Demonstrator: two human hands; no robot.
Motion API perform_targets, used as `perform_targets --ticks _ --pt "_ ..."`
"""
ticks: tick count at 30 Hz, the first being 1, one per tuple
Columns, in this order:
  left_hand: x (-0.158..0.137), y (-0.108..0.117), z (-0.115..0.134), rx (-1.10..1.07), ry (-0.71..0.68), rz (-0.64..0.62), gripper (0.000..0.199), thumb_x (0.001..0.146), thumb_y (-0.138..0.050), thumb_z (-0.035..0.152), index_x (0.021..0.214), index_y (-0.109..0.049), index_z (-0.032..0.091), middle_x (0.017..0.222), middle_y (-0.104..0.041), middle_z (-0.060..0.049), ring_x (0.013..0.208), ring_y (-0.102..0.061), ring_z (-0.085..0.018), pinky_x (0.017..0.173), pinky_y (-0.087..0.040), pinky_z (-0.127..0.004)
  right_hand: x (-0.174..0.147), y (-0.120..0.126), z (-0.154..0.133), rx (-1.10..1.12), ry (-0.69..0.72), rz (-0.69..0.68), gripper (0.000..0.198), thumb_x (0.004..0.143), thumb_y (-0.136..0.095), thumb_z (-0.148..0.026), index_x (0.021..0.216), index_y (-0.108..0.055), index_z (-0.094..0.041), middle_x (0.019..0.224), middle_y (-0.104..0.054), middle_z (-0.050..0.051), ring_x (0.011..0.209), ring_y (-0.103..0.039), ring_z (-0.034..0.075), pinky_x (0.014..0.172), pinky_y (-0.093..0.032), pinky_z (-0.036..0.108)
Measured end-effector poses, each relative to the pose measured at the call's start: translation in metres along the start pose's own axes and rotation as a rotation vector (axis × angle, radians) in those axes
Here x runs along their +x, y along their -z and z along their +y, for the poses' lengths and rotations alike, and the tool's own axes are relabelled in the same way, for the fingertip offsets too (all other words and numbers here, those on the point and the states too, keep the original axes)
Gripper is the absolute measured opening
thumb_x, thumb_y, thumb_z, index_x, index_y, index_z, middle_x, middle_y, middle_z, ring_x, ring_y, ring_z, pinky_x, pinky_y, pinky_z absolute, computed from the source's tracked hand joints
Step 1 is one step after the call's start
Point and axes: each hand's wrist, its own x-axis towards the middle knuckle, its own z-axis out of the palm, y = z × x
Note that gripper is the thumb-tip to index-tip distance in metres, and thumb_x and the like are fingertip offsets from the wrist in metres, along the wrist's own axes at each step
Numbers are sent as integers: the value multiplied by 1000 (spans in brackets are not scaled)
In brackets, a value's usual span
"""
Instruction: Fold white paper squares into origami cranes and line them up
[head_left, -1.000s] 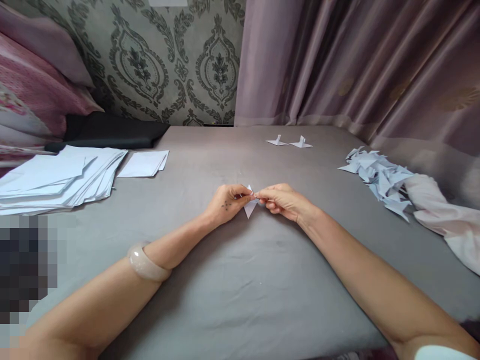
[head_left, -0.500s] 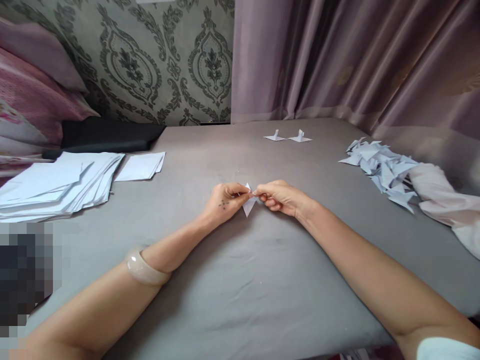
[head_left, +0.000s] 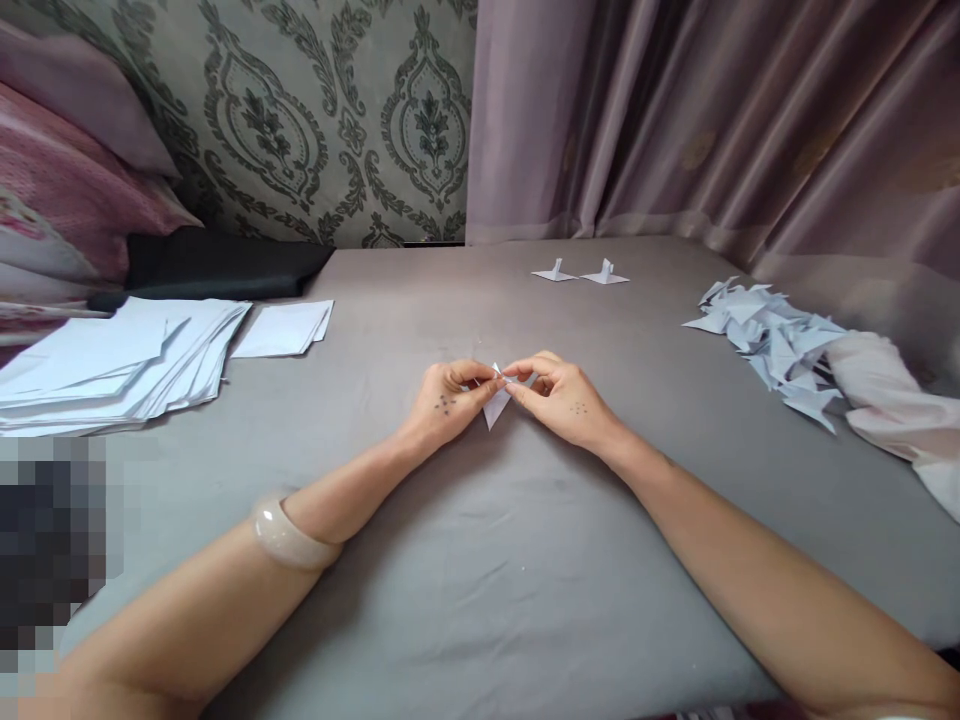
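A small white folded paper piece [head_left: 495, 405] is held just above the middle of the grey-covered surface, one pointed flap hanging toward me. My left hand [head_left: 455, 400] pinches it from the left between thumb and fingers. From the right, my right hand [head_left: 559, 395] has thumb and forefinger pressed together at its top edge. The fingertips of both hands almost meet and hide the upper part of the paper. A pale bangle [head_left: 289, 538] circles my left forearm.
Two folded paper pieces [head_left: 581, 275] stand at the back. A heap of folded papers [head_left: 776, 340] lies right, beside pale cloth [head_left: 885, 395]. Stacked white sheets [head_left: 180, 345], a smaller stack [head_left: 283, 330] and a black item [head_left: 225, 265] lie left. Curtains [head_left: 615, 120] hang behind.
My right hand has rolled over at the wrist, so its back now shows and its forefinger and thumb pinch the paper. The left hand keeps its grip almost unmoved.
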Motion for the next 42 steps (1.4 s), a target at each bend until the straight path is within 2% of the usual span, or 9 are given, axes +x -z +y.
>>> perform_targets --ticks 5,9,15,21,27,30,35,38,42 --pt "0 -1 -2 33 -27 10 18 80 -64 32 75 -70 16 77 -70 -4 73 -60 -15 68 -45 -25 2 -3 0 -123 106 43 9 84 -58 -24 81 -65 -20 85 -60 0 67 -53 10 65 -42 25" --pt "0 -1 -2 116 -23 -4 16 82 -61 32 82 -67 17 76 -66 -2 67 -55 -12 65 -44 -25 3 -5 2 -246 220 55 10 87 -52 -17 81 -59 -20 89 -57 1 71 -51 11 67 -40 25" --pt "-1 4 -6 364 -88 18 10 76 -67 26 83 -64 19 93 -61 -5 89 -55 -19 77 -47 -30 9 -7 10 -198 293 72 14 90 -49 -16 86 -61 -22 89 -58 1 74 -54 12 71 -41 24" --pt "0 3 -10 590 -143 78 10 72 -61 16 64 -57 18 103 -63 -8 96 -55 -22 89 -46 -39 6 -10 12 -178 194 240 15 91 -49 -20 95 -63 -22 90 -65 1 76 -58 13 70 -43 25" --pt "1 8 -12 674 -136 26 17 79 -60 28 65 -55 18 85 -66 -6 85 -60 -21 84 -46 -37 -12 -14 0 -339 169 16 4 84 -62 -23 88 -64 -23 92 -64 1 77 -58 14 70 -43 26" --pt "-4 9 -8 664 -100 19 23 80 -61 40 76 -62 18 89 -66 -7 90 -60 -24 87 -45 -39 -13 -14 1 -414 184 -2 7 85 -60 -21 90 -65 -22 95 -63 3 86 -58 16 74 -44 28" --pt "-16 3 11 517 91 -11 20 79 -58 32 88 -68 18 99 -65 -8 78 -62 -18 75 -49 -32 -9 -12 6 -431 152 111 14 85 -53 -16 90 -65 -20 93 -63 5 89 -59 18 77 -45 30" --pt "-21 -1 21 466 149 -19 19 78 -53 22 91 -67 18 88 -65 -5 70 -60 -15 70 -49 -30 -8 -13 6 -385 167 136 16 82 -55 -15 93 -65 -20 93 -63 5 88 -59 18 81 -46 31" --pt "-22 0 23 439 198 -2 16 75 -52 15 88 -60 18 72 -61 -1 65 -56 -16 65 -47 -30 -6 -15 6 -385 156 60 10 82 -61 -27 88 -65 -20 93 -62 6 90 -57 20 82 -45 34"
